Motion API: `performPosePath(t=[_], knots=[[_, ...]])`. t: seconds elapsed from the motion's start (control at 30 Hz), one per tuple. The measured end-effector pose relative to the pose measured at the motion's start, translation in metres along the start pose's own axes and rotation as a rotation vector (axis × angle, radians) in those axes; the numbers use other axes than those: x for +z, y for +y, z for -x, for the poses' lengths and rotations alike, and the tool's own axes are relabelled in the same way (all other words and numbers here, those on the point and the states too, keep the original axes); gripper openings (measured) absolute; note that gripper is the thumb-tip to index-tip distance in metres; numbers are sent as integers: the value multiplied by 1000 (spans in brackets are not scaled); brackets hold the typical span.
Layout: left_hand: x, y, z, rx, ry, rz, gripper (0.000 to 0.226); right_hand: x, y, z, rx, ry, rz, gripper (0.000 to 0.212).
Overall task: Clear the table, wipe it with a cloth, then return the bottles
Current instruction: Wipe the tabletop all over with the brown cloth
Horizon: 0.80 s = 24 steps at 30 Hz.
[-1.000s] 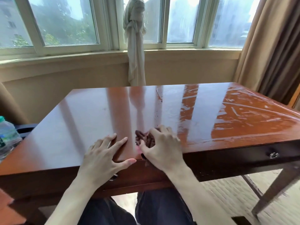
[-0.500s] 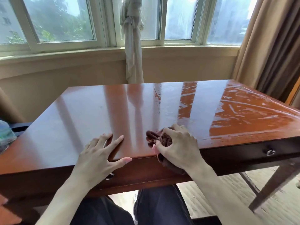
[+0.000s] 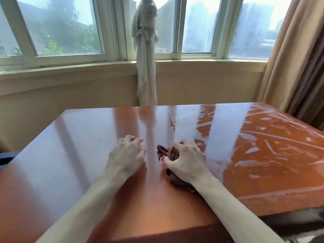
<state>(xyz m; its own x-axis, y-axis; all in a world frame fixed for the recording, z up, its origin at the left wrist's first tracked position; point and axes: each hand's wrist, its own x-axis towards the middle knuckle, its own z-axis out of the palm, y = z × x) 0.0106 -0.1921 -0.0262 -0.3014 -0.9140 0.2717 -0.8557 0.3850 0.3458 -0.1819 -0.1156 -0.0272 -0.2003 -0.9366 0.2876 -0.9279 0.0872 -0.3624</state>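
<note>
We reach both bare forearms forward over the desk point(image 3: 73, 141), from the near edge toward the middle. Our left hand point(image 3: 125, 156) lies palm down on the desk, its fingers point(image 3: 135, 140) loosely bent with the tips on the surface. Our right hand point(image 3: 185, 163), just to the right of it and apart from it, is also palm down, its fingers and thumb curled round a bunched brown cloth point(image 3: 165, 152) that it presses to the desk.

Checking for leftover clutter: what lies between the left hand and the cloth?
Only bare, glossy table between the left hand and the cloth, seen in the head view.
</note>
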Motion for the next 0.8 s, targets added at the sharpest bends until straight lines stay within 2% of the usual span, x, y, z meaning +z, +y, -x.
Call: performPosePath(t=[0.07,0.2,0.37,0.5,0.63,0.8], knots=[[16,-8,-43,1,-15,-53,47,13,5,-49,16,-6,-3,37],[39,-45,-97,-77,-92,-192,79,44,20,-163,48,-11,3,34],[58,-59,-106,-133,-134,-202,82,86,36,-308,105,43,5,39],[52,-52,-104,-153,-126,-202,84,102,41,-375,144,58,4,42],[49,-53,-101,-157,-148,-205,76,99,44,-364,118,-12,13,46],[45,-51,-101,-152,-197,-193,64,67,39,-254,46,-69,-63,41]])
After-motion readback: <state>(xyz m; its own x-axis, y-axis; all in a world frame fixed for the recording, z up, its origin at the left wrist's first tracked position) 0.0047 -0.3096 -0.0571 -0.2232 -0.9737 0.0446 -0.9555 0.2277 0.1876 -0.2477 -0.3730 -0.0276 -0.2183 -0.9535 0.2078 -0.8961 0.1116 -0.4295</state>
